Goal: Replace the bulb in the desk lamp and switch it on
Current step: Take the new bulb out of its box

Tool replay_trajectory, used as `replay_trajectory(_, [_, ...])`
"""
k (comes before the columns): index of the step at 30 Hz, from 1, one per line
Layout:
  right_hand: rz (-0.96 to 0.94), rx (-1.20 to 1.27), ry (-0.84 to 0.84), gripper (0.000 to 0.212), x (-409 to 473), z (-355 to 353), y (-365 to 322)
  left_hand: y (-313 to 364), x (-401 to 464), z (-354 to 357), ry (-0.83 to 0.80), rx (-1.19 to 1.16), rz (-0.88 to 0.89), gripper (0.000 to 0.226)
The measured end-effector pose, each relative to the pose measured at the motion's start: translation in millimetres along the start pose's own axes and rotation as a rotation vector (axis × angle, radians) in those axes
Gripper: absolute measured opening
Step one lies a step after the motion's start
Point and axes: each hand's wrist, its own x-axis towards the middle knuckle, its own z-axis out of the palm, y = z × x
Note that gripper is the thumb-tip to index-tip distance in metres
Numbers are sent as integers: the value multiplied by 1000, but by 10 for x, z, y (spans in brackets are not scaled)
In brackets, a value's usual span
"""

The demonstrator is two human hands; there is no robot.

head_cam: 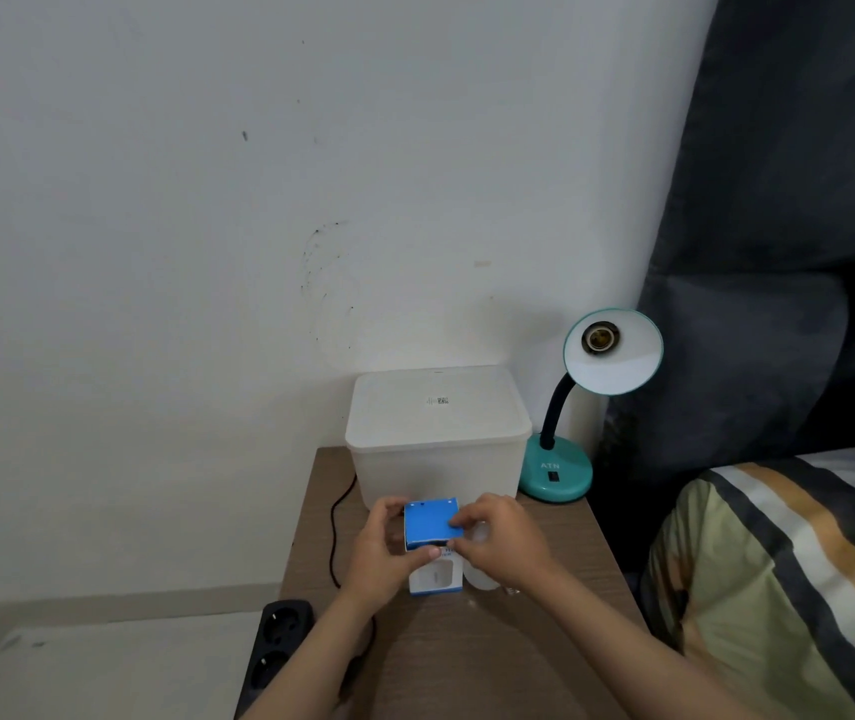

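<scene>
A blue and white bulb box [431,532] stands upright on the brown bedside table [560,631]. My left hand [386,556] grips its left side, thumb across the front. My right hand [498,537] pinches the blue top flap at its right edge. A white bulb [480,579] lies on the table just right of the box, partly hidden under my right hand. The teal desk lamp [558,470] stands at the table's back right; its shade [617,366] faces me and the socket [599,337] holds no bulb.
A white lidded plastic container [438,423] sits at the back of the table, right behind the box. A black cord [334,532] runs down the table's left edge to a black power strip [277,646]. A striped pillow [789,579] lies to the right.
</scene>
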Motion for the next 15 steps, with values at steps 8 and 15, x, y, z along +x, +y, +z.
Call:
replay_trajectory(8, [31,-18,-5,29,-59,14,-51,-22,-12,2,5,68,9,46])
replay_trajectory(15, [44,-3,-47,30,-79,-10,-91,-34,-34,-13,-7,118,14,47])
